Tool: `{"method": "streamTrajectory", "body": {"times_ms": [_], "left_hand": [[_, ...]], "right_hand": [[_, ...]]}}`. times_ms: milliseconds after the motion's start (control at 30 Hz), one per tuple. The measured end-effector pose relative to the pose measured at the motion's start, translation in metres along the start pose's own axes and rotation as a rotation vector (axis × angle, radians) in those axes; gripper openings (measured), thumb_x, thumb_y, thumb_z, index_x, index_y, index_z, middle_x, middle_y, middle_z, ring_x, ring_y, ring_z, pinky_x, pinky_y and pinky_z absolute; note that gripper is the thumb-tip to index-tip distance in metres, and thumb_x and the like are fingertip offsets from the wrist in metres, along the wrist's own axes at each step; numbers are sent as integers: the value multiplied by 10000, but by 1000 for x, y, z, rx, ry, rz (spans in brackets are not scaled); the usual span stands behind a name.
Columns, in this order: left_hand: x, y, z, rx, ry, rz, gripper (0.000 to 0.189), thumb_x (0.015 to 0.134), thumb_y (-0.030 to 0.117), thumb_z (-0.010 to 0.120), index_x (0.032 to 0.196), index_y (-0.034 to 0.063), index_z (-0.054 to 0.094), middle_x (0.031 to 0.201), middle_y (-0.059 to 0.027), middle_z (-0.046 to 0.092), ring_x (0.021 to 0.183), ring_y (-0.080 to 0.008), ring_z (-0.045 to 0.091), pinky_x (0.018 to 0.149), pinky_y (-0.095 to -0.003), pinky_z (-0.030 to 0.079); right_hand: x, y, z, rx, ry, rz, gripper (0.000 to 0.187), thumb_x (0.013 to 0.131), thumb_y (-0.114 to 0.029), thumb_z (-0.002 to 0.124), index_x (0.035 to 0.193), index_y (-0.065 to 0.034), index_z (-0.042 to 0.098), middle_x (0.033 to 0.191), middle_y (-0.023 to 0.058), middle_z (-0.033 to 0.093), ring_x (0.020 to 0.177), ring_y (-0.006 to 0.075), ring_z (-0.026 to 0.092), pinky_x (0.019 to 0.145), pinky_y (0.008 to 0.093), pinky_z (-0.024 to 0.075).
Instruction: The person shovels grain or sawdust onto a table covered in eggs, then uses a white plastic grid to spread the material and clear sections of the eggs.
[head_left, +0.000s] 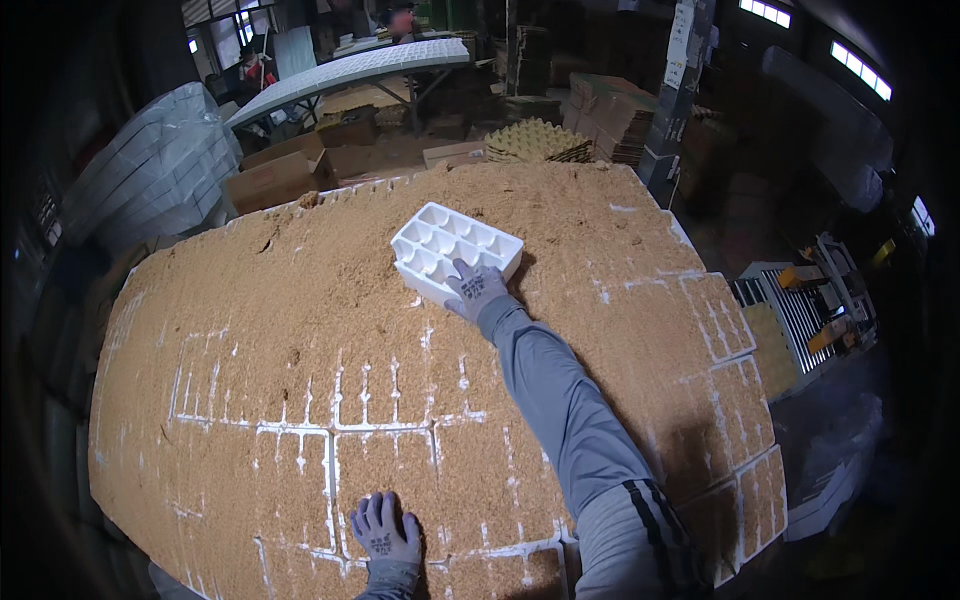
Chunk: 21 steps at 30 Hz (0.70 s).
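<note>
My right hand (478, 290), in a grey work glove, grips the near side of a white foam tray (459, 251) with several cells. The cells face up and look unfilled. The tray rests on a brown, crumbly, sawdust-like material (360, 292) that covers a wide surface of white foam trays set side by side. White cell walls and tray edges (375, 427) show through in lines. My left hand (386, 525), gloved too, lies with spread fingers on the covered trays near the bottom edge, holding nothing.
An open cardboard box (281, 180) and plastic-wrapped white trays (161, 161) stand at the far left. Beyond the far edge are stacked yellowish egg-crate trays (536, 140), a metal post (675, 105) and a long table (360, 67). A roller conveyor (795, 319) stands at the right.
</note>
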<state>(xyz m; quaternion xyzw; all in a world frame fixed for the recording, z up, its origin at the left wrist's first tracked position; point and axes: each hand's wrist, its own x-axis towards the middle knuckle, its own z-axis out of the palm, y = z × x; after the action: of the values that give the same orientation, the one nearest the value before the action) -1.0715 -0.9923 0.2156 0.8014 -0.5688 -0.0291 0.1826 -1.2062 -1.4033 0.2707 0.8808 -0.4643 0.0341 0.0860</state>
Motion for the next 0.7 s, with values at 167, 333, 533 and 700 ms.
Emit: {"method": "streamTrajectory", "body": {"times_ms": [167,333,533,700], "left_hand": [[12,22,-13,136,19,100,399,865,244,492,1216,55,499,1202,-221,475,1131,-359,435,986,-489,324],[13,21,-2,115,-15,86,434,825,243,538,1216,55,506,1218,-214,473,1157,-400,396,1002,-518,292],[14,25,7,154,-47,96,441,859,245,487,1246,32,476,1224,-231,467,1170,-409,385,1003,-522,290],[8,11,7,196,-34,115,446,864,253,481,1251,33,468,1229,-236,462,1165,-424,382,1001,-524,290]], "right_hand": [[46,96,24,18,-91,300,502,860,-502,455,1238,-173,485,1365,92,368,1126,251,505,857,456,400],[5,240,39,29,-174,632,507,862,-490,454,1262,-180,457,1424,102,305,1183,315,455,907,488,372],[-30,273,40,-2,190,740,548,854,-527,441,1266,-166,459,1372,128,346,1171,328,434,896,527,348],[47,69,17,203,88,-46,567,871,-517,407,1331,-187,385,1418,134,284,1268,391,304,1014,557,199]]}}
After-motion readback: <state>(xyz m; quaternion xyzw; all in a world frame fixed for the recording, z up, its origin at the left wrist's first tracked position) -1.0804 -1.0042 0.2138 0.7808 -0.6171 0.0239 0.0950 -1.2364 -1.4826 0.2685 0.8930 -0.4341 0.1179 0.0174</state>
